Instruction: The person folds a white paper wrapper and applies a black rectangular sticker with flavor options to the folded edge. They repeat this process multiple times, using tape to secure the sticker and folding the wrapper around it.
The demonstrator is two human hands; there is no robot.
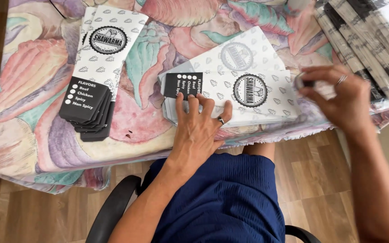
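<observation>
Paper sleeves (248, 96) in three stacks; left hand (199, 126) flat on one.

Seated person at a worktop (32, 148) covered with a floral cloth. Left hand (199, 128) lies flat, fingers spread, on the near edge of a white patterned paper sleeve (244, 96) with a black end, topmost of a small pile. Right hand (338, 96) pinches a small round object (300, 82) just right of that pile. A fanned stack of sleeves (97, 67) lies at left; bundled flat sleeves (365, 45) at upper right
</observation>
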